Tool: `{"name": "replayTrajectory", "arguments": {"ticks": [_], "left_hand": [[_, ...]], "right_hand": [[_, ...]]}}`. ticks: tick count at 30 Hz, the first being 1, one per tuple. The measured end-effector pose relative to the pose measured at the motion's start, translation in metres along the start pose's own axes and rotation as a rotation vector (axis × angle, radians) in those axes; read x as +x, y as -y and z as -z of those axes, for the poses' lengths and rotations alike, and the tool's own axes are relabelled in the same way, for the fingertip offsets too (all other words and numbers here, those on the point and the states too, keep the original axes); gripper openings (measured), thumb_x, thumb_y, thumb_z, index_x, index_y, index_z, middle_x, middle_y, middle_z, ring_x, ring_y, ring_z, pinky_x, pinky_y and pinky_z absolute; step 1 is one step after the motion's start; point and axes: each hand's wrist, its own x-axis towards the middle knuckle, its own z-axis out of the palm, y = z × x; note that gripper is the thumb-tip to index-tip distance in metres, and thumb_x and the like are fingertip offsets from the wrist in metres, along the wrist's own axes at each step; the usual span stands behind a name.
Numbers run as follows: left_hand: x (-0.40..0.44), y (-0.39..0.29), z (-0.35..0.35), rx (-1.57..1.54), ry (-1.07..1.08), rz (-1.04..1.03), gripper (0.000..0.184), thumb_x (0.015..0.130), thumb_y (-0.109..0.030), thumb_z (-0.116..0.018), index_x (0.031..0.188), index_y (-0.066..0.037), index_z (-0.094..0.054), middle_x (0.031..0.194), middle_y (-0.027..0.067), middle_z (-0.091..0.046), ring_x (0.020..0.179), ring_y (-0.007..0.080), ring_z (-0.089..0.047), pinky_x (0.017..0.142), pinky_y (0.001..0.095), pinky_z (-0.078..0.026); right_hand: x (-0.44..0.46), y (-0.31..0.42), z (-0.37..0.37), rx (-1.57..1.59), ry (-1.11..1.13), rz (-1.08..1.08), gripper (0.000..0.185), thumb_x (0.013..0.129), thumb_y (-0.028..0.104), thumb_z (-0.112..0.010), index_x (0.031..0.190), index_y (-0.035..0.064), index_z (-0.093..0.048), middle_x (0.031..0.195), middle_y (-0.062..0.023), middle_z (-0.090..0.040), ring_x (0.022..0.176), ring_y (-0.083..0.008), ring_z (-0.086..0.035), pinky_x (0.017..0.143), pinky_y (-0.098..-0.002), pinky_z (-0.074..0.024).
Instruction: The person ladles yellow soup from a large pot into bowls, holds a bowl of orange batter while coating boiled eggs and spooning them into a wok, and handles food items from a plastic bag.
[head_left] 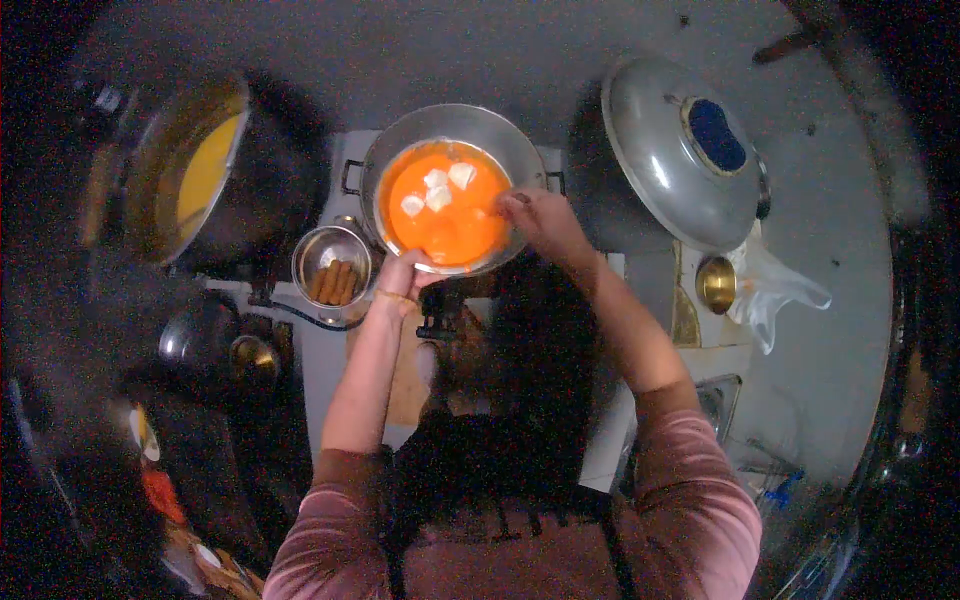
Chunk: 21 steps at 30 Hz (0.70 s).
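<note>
A silver metal pot [395, 135] with dark side handles stands at centre, seen from above. Bright orange contents [465, 225], apparently liquid, fill its lower part. Several white chunks [438, 188] sit on the orange surface, left of and above its middle. My left hand [408, 272] grips the pot's near rim, thumb on the inside and fingers below. Over the right rim reaches my right hand [535, 215], its fingers closed together at the orange's edge. What those fingertips hold, if anything, is too small to make out.
Left of the pot, a small clear bowl [305, 262] contains brown sticks [335, 283]. A big pot [215, 215] with yellow contents is farther left. On the right are a large domed lid [650, 150], a brass bowl [715, 285] and a clear plastic bag [775, 290].
</note>
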Motion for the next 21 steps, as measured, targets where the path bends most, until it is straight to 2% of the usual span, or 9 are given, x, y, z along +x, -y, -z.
{"name": "replayTrajectory", "arguments": {"ticks": [2,4,6,8,10,12,16,19,21], "left_hand": [[-0.004,0.001,0.001,0.073,0.038,0.01,0.047,0.073,-0.008,-0.05,0.115,0.002,-0.034,0.107,0.0148,-0.048,0.093,0.0271,-0.053,0.071,0.0354,-0.052],[-0.002,0.004,0.004,0.061,0.061,-0.022,0.045,0.072,-0.008,-0.05,0.113,0.003,-0.035,0.106,0.015,-0.049,0.092,0.027,-0.054,0.071,0.0354,-0.052],[-0.011,0.004,0.002,0.051,0.086,-0.053,0.043,0.072,-0.007,-0.05,0.112,0.004,-0.037,0.105,0.0152,-0.049,0.092,0.0268,-0.054,0.071,0.0355,-0.052],[-0.011,0.002,-0.004,0.019,0.02,-0.005,0.046,0.068,0.001,-0.044,0.112,0.005,-0.035,0.101,0.0176,-0.051,0.083,0.0269,-0.058,0.062,0.034,-0.054],[-0.007,0.003,-0.001,0.01,0.043,0.022,0.045,0.068,0.001,-0.044,0.112,0.006,-0.035,0.101,0.0175,-0.051,0.083,0.0267,-0.058,0.062,0.0337,-0.054],[-0.004,0.005,0.002,0.002,0.066,0.05,0.045,0.068,0.001,-0.044,0.111,0.007,-0.036,0.1,0.0174,-0.052,0.082,0.0264,-0.058,0.062,0.0334,-0.054],[-0.007,0.004,0.002,0.051,0.075,0.034,0.044,0.068,0.0,-0.044,0.11,0.009,-0.035,0.101,0.018,-0.052,0.082,0.0263,-0.058,0.063,0.0334,-0.054],[-0.004,0.005,0.006,0.056,0.053,0.035,0.045,0.068,-0.001,-0.044,0.112,0.009,-0.035,0.103,0.018,-0.051,0.084,0.0266,-0.058,0.063,0.0333,-0.054],[-0.004,0.005,0.006,0.049,0.044,0.054,0.046,0.069,-0.002,-0.044,0.113,0.008,-0.034,0.104,0.0177,-0.051,0.085,0.0267,-0.058,0.064,0.0333,-0.054]], "right_hand": [[-0.009,0.006,0.008,-0.111,-0.06,0.035,0.023,0.083,0.021,-0.046,0.086,0.001,-0.058,0.079,-0.0135,-0.059,0.073,-0.0231,-0.059,0.066,-0.03,-0.0454],[-0.014,0.019,0.014,-0.223,-0.119,0.07,0.022,0.083,0.02,-0.046,0.086,0.0014,-0.058,0.08,-0.0136,-0.059,0.074,-0.0237,-0.058,0.067,-0.0298,-0.0453],[-0.022,0.035,0.011,-0.308,-0.241,0.272,0.021,0.083,0.019,-0.046,0.086,0.0025,-0.058,0.08,-0.0136,-0.059,0.074,-0.0248,-0.058,0.067,-0.03,-0.0451],[-0.015,0.019,0.001,-0.324,-0.174,0.319,0.02,0.083,0.019,-0.046,0.085,0.0027,-0.058,0.08,-0.0138,-0.059,0.074,-0.0253,-0.058,0.067,-0.0305,-0.045],[-0.011,0.005,-0.009,-0.34,-0.106,0.366,0.019,0.083,0.018,-0.046,0.085,0.003,-0.058,0.079,-0.0139,-0.059,0.073,-0.0257,-0.057,0.067,-0.031,-0.0448],[-0.01,-0.01,-0.018,-0.005,-0.11,-0.003,0.02,0.083,0.018,-0.046,0.083,0.0015,-0.058,0.074,-0.0113,-0.059,0.067,-0.0217,-0.057,0.064,-0.0296,-0.0447],[0.004,-0.056,-0.011,0.093,-0.153,-0.292,0.023,0.084,0.019,-0.046,0.082,-0.0011,-0.057,0.071,-0.008,-0.059,0.066,-0.0155,-0.056,0.063,-0.0264,-0.0446],[-0.004,-0.037,0.003,0.301,-0.203,-0.129,0.025,0.085,0.019,-0.046,0.08,-0.0018,-0.058,0.069,-0.0053,-0.058,0.067,-0.0105,-0.055,0.06,-0.0236,-0.0442],[-0.009,-0.025,0.008,-0.049,-0.162,0.135,0.02,0.084,0.017,-0.047,0.081,0.0007,-0.058,0.07,-0.0071,-0.059,0.067,-0.0143,-0.057,0.061,-0.0255,-0.0448]]}}
